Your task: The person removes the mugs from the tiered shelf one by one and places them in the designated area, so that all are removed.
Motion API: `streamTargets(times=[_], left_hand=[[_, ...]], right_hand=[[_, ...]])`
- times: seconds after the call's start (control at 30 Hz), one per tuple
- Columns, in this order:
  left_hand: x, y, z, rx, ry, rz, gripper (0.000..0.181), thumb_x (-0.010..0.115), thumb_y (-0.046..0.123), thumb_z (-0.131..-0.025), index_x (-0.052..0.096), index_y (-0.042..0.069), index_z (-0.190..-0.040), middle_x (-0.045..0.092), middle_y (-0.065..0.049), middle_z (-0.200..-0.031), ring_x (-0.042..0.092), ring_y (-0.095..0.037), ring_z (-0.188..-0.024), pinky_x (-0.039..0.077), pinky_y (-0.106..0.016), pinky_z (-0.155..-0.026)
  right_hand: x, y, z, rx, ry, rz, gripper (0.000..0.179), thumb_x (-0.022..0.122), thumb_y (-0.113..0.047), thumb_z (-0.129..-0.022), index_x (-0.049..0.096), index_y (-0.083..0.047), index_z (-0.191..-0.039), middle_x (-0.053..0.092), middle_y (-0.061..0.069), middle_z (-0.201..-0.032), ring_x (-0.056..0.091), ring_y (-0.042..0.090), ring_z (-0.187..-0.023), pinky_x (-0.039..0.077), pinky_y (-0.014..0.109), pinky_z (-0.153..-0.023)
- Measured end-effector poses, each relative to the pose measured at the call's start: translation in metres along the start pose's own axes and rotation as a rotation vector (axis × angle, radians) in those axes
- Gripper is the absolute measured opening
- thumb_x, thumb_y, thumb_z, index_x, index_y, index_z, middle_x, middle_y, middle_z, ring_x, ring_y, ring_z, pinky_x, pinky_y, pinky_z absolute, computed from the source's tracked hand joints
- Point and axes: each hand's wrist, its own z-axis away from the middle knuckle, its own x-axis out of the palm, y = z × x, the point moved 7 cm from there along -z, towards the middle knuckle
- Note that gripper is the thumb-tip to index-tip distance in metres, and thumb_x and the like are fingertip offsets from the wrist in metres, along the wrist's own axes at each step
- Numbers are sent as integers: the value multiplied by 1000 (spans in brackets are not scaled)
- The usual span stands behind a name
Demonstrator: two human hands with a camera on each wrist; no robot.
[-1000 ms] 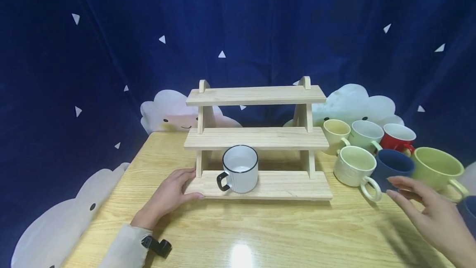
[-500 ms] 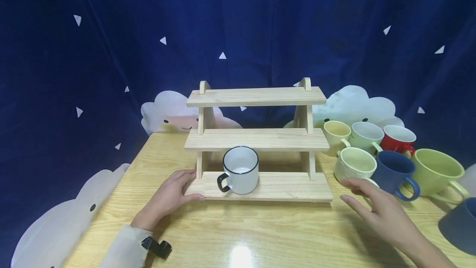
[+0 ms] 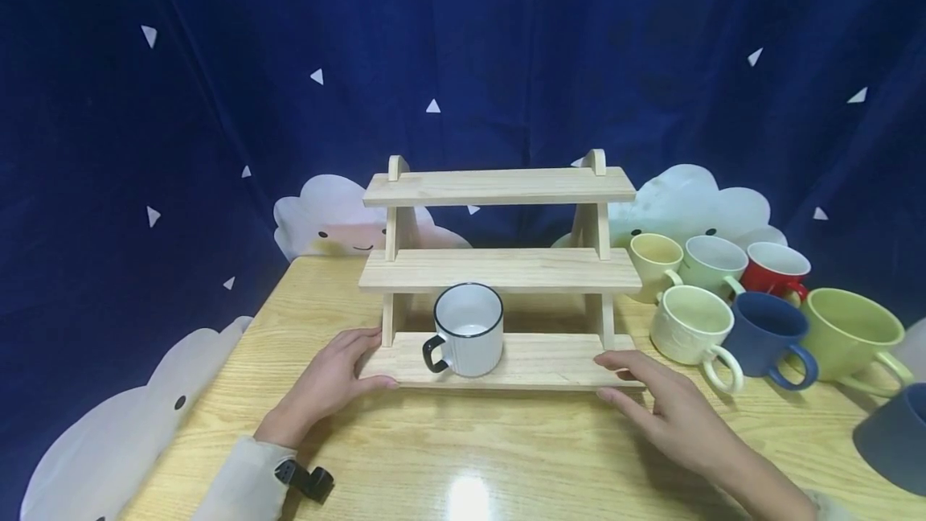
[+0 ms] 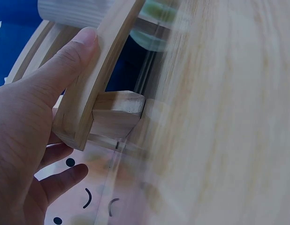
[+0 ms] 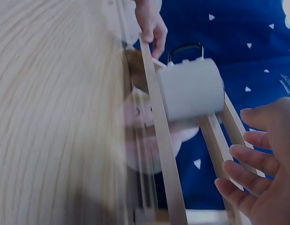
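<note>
A three-tier wooden display shelf (image 3: 499,270) stands on the table. On its bottom tier, left of centre, sits a white enamel mug (image 3: 469,332) with a black rim and a black handle turned to the front left. My left hand (image 3: 329,380) grips the left end of the bottom tier; in the left wrist view its thumb (image 4: 72,54) lies along the board and some fingertips show past the board's end. My right hand (image 3: 669,408) hovers at the right end of that tier, fingers apart and holding nothing. In the right wrist view its spread fingers (image 5: 250,180) are relaxed.
Several mugs stand to the right of the shelf: yellow (image 3: 651,276), pale green (image 3: 712,264), red (image 3: 774,272), cream (image 3: 687,328), blue (image 3: 763,336), large green (image 3: 846,336) and grey-blue (image 3: 893,436). A dark blue curtain (image 3: 477,47) hangs behind the table (image 3: 405,457).
My right hand has moved left, from beside the blue mug, past the cream mug, to the shelf's right end. My left hand and the white mug have stayed in place.
</note>
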Motion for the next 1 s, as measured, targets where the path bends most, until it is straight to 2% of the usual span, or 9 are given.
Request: streamTargets(times=[0.27, 0.5, 0.77, 1.0], left_hand=[[0, 0, 1, 11, 15, -5, 82, 75, 62, -72, 61, 5, -130, 57, -11, -136, 51, -33, -126, 41, -50, -107], [1, 1, 0, 6, 8, -10, 82, 74, 63, -73, 61, 6, -130, 56, -10, -136, 51, -31, -126, 41, -50, -106], [-2, 2, -2, 15, 19, -21, 79, 74, 62, -74, 63, 6, -128, 58, -10, -134, 51, -32, -125, 41, -50, -106], [0, 0, -1, 9, 8, -16, 80, 74, 62, -74, 62, 7, -129, 57, -10, -136, 50, -32, -126, 41, -50, -107]], right_hand=[[26, -24, -15, -26, -68, -84, 36, 72, -20, -91, 62, -17, -125, 62, -13, -121, 64, 14, -100, 56, 35, -83], [41, -43, -28, -73, -38, -99, 39, 73, -21, -90, 61, -20, -126, 61, -13, -121, 61, 10, -105, 55, 34, -87], [48, -60, -44, -151, 27, -138, 39, 74, -16, -88, 62, -13, -124, 64, -6, -119, 64, 16, -99, 55, 33, -85], [64, -80, -57, -161, -26, -206, 36, 70, -22, -92, 62, -10, -125, 64, -4, -120, 62, 13, -106, 55, 34, -89]])
